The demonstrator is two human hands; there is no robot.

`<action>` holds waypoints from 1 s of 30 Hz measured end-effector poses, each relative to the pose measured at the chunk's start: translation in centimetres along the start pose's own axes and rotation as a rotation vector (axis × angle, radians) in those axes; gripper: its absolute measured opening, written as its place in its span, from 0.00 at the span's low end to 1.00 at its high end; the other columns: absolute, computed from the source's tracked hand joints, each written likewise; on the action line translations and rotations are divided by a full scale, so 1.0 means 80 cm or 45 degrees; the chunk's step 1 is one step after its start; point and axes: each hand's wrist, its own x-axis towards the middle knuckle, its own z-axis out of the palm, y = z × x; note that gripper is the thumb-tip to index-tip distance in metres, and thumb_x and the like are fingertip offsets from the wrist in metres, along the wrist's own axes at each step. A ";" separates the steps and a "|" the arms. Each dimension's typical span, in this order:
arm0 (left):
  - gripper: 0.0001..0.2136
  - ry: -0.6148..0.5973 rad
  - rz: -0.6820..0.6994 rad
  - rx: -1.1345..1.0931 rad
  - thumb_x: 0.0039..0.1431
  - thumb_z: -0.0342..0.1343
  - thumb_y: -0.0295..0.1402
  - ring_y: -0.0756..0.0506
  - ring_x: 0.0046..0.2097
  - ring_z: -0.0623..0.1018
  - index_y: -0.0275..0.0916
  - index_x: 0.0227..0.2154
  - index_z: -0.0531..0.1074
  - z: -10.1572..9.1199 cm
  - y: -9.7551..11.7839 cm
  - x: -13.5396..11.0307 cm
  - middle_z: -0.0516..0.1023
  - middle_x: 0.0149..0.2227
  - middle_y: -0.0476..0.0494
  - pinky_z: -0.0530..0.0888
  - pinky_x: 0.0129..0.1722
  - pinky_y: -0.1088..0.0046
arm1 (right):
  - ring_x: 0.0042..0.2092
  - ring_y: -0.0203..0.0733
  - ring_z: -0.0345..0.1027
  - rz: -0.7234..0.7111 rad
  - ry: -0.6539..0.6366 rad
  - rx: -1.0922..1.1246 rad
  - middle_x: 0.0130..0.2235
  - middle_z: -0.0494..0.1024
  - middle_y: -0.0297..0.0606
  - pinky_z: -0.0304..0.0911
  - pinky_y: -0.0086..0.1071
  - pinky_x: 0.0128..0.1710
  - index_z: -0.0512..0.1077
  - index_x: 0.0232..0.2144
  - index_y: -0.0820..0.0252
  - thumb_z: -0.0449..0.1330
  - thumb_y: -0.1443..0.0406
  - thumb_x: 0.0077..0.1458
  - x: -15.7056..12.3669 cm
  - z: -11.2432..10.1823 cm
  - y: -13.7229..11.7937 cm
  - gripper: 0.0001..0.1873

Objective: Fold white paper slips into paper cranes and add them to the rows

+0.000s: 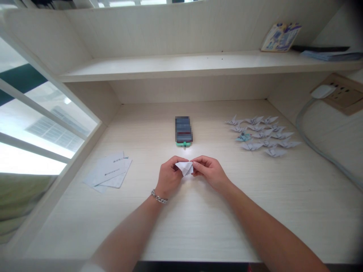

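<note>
A small folded piece of white paper [185, 168] is held above the desk, pinched from both sides. My left hand [170, 174] grips its left part, thumb and fingers closed on it. At its right edge, my right hand [210, 170] pinches the paper between thumb and fingers. The fingers partly cover the folds, so its exact shape is hard to make out. Just beyond the hands lies a phone [183, 129] with a blurred screen and a green piece at its near end. Several folded paper cranes [261, 133] sit in rows at the right, one of them bluish.
Loose white sheets [112, 172] lie overlapping on the left of the desk. Above the back runs a shelf [170, 68] with a small colourful box [280, 37] and flat booklets [330, 56]. A white cable [314, 145] hangs from a wall socket [344, 94] at the right.
</note>
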 end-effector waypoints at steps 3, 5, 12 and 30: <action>0.08 -0.032 0.015 -0.002 0.48 0.57 0.32 0.49 0.31 0.74 0.36 0.32 0.72 -0.001 0.000 0.001 0.76 0.30 0.46 0.70 0.30 0.76 | 0.24 0.33 0.67 -0.006 0.001 -0.015 0.22 0.73 0.33 0.65 0.29 0.27 0.74 0.30 0.62 0.62 0.57 0.46 0.000 0.001 -0.001 0.14; 0.08 -0.065 0.052 -0.006 0.48 0.58 0.32 0.48 0.33 0.74 0.36 0.33 0.72 -0.001 0.002 0.001 0.76 0.32 0.44 0.70 0.32 0.75 | 0.24 0.33 0.66 -0.007 -0.008 -0.033 0.22 0.73 0.33 0.65 0.29 0.27 0.73 0.29 0.62 0.62 0.56 0.45 0.000 0.001 0.000 0.14; 0.08 -0.123 0.064 -0.012 0.50 0.56 0.31 0.47 0.35 0.76 0.36 0.34 0.74 -0.004 0.003 0.001 0.78 0.34 0.43 0.71 0.35 0.73 | 0.23 0.33 0.65 0.008 -0.013 -0.038 0.21 0.72 0.32 0.63 0.29 0.26 0.73 0.29 0.62 0.62 0.55 0.45 0.002 0.000 0.003 0.15; 0.10 -0.037 -0.063 0.154 0.52 0.53 0.35 0.49 0.28 0.74 0.37 0.35 0.74 -0.001 -0.007 0.006 0.77 0.27 0.46 0.70 0.27 0.75 | 0.34 0.39 0.68 -0.275 0.168 -0.529 0.35 0.75 0.40 0.64 0.31 0.32 0.72 0.36 0.60 0.56 0.55 0.51 -0.007 0.009 -0.006 0.16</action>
